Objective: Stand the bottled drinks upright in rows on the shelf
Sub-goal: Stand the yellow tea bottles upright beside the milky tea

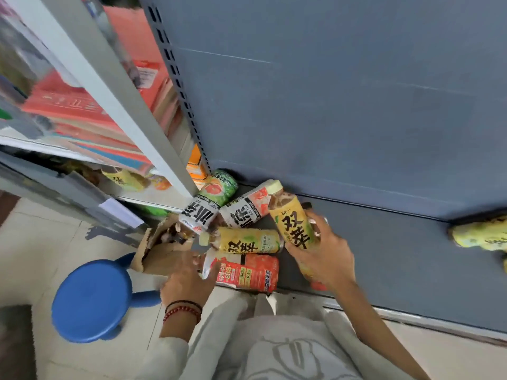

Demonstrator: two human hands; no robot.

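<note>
Glossy plastic-wrapped bottles (pixel 248 244) lie on a matt grey metal shelf (pixel 384 242), beside a smooth blue plastic stool (pixel 92 298) and a torn brown paper bag (pixel 162 250).

Held yellow bottle (pixel 295 229), gripped by right hand (pixel 326 259): large black 双萃 down the label. The smaller line above it is too small to read.

Lying yellow bottle (pixel 244 244): same black 双萃 along the label. Fine print beside it is illegible.

Left white-label bottle (pixel 200 213): big black 冰茶, seen upside down.

Right white-label bottle (pixel 242 213): part of 茶 shows. A small Latin line beside it looks like ICE TEA.

Red bottle (pixel 247 272): white 888 near the neck end, small 0.3 mid-label, and a strip at the base end that reads as 白桃茉莉.

Yellow pack (pixel 124 181), lower left shelf: 双 is legible, the rest blurred.

Red boxes (pixel 68 105), upper left: print blurred, unreadable.
</note>
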